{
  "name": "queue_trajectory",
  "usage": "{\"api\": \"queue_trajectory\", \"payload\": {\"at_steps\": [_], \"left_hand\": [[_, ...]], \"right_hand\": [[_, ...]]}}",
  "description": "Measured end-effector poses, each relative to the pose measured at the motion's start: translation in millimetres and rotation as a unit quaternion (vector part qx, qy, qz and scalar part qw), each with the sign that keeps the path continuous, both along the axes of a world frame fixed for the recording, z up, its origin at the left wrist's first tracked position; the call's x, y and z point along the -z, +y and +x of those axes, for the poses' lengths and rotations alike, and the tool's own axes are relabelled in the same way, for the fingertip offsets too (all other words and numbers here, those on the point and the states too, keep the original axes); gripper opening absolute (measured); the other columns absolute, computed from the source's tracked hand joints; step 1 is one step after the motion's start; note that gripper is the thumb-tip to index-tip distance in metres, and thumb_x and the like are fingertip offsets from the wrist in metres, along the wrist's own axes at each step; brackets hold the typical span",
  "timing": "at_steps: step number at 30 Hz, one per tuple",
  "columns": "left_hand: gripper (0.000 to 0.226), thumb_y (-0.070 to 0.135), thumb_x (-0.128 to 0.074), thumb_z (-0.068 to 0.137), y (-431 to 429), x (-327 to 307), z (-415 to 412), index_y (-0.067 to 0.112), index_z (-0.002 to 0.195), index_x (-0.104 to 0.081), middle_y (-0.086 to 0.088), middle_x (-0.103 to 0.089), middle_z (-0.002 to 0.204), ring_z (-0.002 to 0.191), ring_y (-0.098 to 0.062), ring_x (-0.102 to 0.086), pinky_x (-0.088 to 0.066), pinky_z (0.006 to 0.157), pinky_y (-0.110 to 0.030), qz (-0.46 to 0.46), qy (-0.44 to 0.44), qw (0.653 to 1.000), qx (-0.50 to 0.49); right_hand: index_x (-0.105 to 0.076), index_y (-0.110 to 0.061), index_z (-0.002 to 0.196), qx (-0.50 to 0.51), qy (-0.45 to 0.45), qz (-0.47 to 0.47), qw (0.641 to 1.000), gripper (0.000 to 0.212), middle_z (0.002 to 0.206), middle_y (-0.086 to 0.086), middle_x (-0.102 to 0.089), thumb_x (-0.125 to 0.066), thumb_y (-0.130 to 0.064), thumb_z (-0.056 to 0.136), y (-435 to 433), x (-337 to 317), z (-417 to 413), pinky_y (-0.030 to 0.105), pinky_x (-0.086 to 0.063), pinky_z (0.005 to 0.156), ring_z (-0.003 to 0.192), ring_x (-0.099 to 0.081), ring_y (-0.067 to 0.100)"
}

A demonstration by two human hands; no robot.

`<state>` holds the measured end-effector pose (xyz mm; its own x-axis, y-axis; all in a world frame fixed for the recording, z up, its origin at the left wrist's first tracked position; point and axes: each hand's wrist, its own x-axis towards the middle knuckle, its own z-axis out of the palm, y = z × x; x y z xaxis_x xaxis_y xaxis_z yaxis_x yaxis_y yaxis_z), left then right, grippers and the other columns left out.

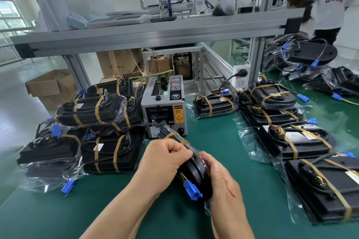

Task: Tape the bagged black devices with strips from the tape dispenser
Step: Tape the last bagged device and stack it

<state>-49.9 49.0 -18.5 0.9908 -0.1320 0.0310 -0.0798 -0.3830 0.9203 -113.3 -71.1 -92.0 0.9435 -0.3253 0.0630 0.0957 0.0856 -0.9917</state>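
A bagged black device stands on edge above the green table, held between both hands. It has a blue connector hanging at its near end and tan tape bands near its far end. My left hand curls over the device's left side, fingers pinching at its top edge. My right hand cups the right side with the thumb on the bag. The grey tape dispenser stands just behind, a strip showing at its mouth.
Taped bagged devices are stacked at the left and laid in rows at the right. An aluminium shelf frame spans the back. A person stands at the far right. Cardboard boxes sit on the floor at the left.
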Motion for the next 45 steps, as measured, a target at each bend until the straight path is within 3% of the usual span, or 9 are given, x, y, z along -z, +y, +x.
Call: {"api": "queue_trajectory", "payload": {"at_steps": [13, 17, 24, 26, 31, 35, 40, 43, 45], "left_hand": [[0.017, 0.03, -0.076, 0.071, -3.2, 11.1, -0.5, 0.026, 0.078, -0.061, 0.014, -0.041, 0.049, 0.051, -0.009, -0.04, -0.049, 0.066, -0.04, 0.025, -0.052, 0.998, -0.041], [0.018, 0.034, -0.075, 0.075, -6.0, 13.4, 0.0, 0.033, 0.077, -0.057, 0.013, -0.043, 0.048, 0.047, -0.007, -0.04, -0.053, 0.072, -0.044, 0.033, -0.066, 0.995, -0.063], [0.052, 0.063, -0.074, 0.047, 1.6, 13.6, 1.3, 0.029, 0.081, -0.054, 0.015, -0.036, 0.048, 0.046, -0.004, -0.031, -0.039, 0.055, -0.027, 0.036, -0.065, 0.997, 0.006], [0.047, 0.056, -0.079, 0.053, 4.7, 12.6, 4.2, 0.028, 0.082, -0.056, 0.015, -0.037, 0.05, 0.049, -0.005, -0.033, -0.041, 0.057, -0.031, 0.044, -0.059, 0.997, 0.014], [0.012, 0.021, -0.073, 0.085, 6.6, 17.0, 10.6, 0.024, 0.079, -0.064, 0.011, -0.043, 0.051, 0.052, -0.008, -0.041, -0.047, 0.069, -0.04, 0.01, -0.052, 0.999, 0.0], [0.017, 0.021, -0.069, 0.088, 5.0, 21.2, 11.0, 0.034, 0.08, -0.062, 0.012, -0.042, 0.051, 0.051, -0.006, -0.04, -0.044, 0.065, -0.033, 0.007, -0.062, 0.998, 0.009], [0.016, 0.028, -0.066, 0.089, 4.9, 26.2, 9.0, 0.04, 0.081, -0.059, 0.013, -0.043, 0.053, 0.052, -0.007, -0.041, -0.048, 0.066, -0.038, 0.01, -0.067, 0.998, 0.007], [0.015, 0.031, -0.065, 0.089, 3.8, 31.0, 3.6, 0.043, 0.086, -0.056, 0.013, -0.044, 0.056, 0.053, -0.006, -0.042, -0.046, 0.064, -0.036, 0.009, -0.075, 0.997, 0.009], [0.019, 0.033, -0.064, 0.09, 3.1, 35.8, -2.2, 0.047, 0.092, -0.053, 0.015, -0.046, 0.061, 0.055, -0.001, -0.042, -0.04, 0.06, -0.022, 0.014, -0.089, 0.996, 0.015]], "right_hand": [[-0.064, -0.056, 0.113, -0.014, -0.001, 0.024, 1.0, 0.035, 0.107, -0.018, -0.075, -0.04, -0.06, 0.088, -0.7, 3.5, 0.2, 0.023, -0.049, 0.085, 0.102, -0.069, -0.002], [-0.065, -0.057, 0.113, -0.006, -0.003, 0.008, 1.0, 0.035, 0.109, -0.024, -0.073, -0.039, -0.061, 0.089, -1.3, 3.5, -0.2, 0.004, -0.048, 0.077, 0.103, -0.066, -0.008], [-0.066, -0.057, 0.112, 0.001, -0.011, 0.009, 1.0, 0.035, 0.11, -0.022, -0.073, -0.039, -0.059, 0.09, -0.6, 7.7, 1.7, 0.017, -0.053, 0.08, 0.104, -0.068, -0.003], [-0.067, -0.054, 0.113, -0.001, -0.014, 0.014, 1.0, 0.036, 0.111, -0.019, -0.074, -0.04, -0.059, 0.09, -0.7, 9.5, 2.9, 0.016, -0.055, 0.081, 0.106, -0.068, 0.0], [-0.067, -0.045, 0.12, -0.006, -0.019, 0.03, 0.999, 0.048, 0.119, -0.011, -0.073, -0.043, -0.069, 0.086, -2.1, 13.1, 4.6, 0.041, -0.049, 0.101, 0.114, -0.067, 0.01], [-0.068, -0.044, 0.12, -0.009, -0.011, 0.034, 0.999, 0.049, 0.114, -0.012, -0.074, -0.046, -0.07, 0.084, -3.7, 10.5, 4.3, 0.03, -0.054, 0.089, 0.109, -0.069, 0.008], [-0.069, -0.042, 0.118, -0.032, -0.006, 0.044, 0.999, 0.035, 0.113, -0.008, -0.075, -0.056, -0.061, 0.09, -6.3, 4.2, -1.4, 0.042, -0.049, 0.099, 0.109, -0.07, 0.012], [-0.074, -0.042, 0.111, -0.023, -0.006, 0.037, 0.999, 0.035, 0.112, -0.014, -0.075, -0.076, -0.044, 0.076, -13.7, -14.1, -2.5, 0.029, -0.049, 0.095, 0.108, -0.068, 0.002], [-0.074, -0.038, 0.111, -0.007, -0.021, -0.02, 1.0, 0.037, 0.112, -0.024, -0.072, -0.074, -0.04, 0.074, -22.7, -37.5, 3.6, 0.016, -0.046, 0.089, 0.108, -0.064, -0.009]]}}
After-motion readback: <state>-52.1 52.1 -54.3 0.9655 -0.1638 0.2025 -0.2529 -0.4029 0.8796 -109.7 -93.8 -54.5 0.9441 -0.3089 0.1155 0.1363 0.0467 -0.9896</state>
